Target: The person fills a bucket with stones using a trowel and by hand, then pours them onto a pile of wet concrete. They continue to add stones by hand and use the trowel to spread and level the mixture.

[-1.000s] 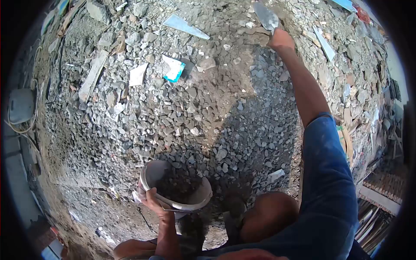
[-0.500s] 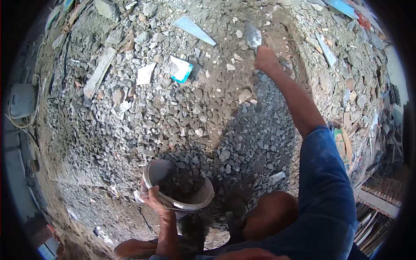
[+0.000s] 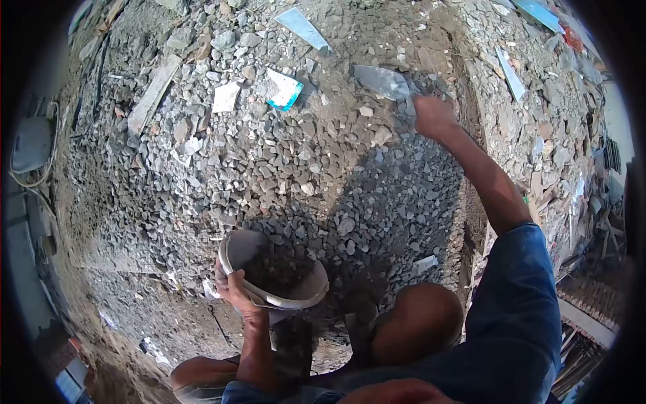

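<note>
A tilted white bucket stands close to my knees, with dark, earthy material inside it. My left hand grips its rim on the left side, thumb over the edge. Far out at the upper right, my right hand is closed round a trowel, its handle mostly hidden in the fist. The trowel's grey metal blade points left, low over the dirt and gravel.
Loose gravel covers the ground all around. Pale broken pieces lie beyond the bucket, among them a blue-edged shard, a white piece and a long pale sliver. A wooden strip lies at upper left.
My right hand has come back toward me and slightly right. The trowel's blade has swung to point left, and more of it shows. My left hand and the bucket have barely moved.
</note>
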Tool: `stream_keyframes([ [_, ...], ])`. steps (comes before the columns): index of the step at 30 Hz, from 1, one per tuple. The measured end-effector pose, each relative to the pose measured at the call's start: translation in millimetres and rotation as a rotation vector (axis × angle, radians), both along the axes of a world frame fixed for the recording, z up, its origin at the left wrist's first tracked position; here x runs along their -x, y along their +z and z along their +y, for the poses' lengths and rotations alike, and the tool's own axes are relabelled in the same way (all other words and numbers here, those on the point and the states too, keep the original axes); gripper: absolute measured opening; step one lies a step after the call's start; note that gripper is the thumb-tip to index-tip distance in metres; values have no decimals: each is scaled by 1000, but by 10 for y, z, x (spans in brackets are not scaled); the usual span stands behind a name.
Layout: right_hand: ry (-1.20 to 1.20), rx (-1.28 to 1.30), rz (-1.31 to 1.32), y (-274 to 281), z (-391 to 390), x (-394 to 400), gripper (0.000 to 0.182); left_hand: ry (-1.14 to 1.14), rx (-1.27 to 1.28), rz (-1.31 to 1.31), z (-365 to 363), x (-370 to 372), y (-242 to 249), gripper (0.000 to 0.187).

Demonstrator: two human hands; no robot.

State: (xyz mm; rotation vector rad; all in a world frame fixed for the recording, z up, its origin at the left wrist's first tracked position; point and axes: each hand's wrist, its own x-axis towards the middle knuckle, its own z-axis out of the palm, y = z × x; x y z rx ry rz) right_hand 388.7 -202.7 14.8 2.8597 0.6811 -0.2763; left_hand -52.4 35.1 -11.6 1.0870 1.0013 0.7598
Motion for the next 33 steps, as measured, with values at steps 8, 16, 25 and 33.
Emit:
stream_keyframes([
  [8, -173, -310, -20, -766, 343, -491, 31, 23, -37, 89, 92, 175, -134, 42],
  [16, -20, -141, 178, -128, -215, 785, 32, 32, -39, 136, 31, 46, -12, 37],
  [25, -80, -429, 148, -783, 169, 688, 23, 102, -118, 91, 38, 157, -222, 26],
  [33, -170, -509, 120, -600, -249, 1022, 23, 68, -148, 123, 74, 196, -237, 20],
])
